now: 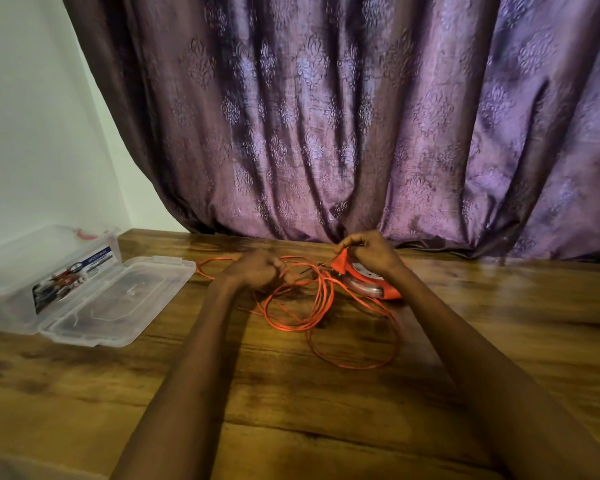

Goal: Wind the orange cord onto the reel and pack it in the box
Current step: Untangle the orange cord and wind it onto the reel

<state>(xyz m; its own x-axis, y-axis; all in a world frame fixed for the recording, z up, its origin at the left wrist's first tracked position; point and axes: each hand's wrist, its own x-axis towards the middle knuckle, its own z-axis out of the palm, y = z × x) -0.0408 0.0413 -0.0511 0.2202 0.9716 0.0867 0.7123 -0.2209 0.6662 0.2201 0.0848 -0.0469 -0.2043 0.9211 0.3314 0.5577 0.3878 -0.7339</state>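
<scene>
The right hand is pinching the crank on the reel directly beneath it, while the left hand, just beside, is gripping cord trailing toward the person.

The scene is dim and warm-toned, with soft light falling from about eleven o'clock — the white wall there is the brightest patch. The purple curtain carries a faint sheen on its folds and sinks to near black in the creases. Pale glare streaks the wooden table along its far edge, toward two o'clock. Both forearms cast broad, soft shadows on the wood. Wide-angle distortion bends the table edge and stretches the corners — detail there smears, and the hands look slightly blurred.
</scene>
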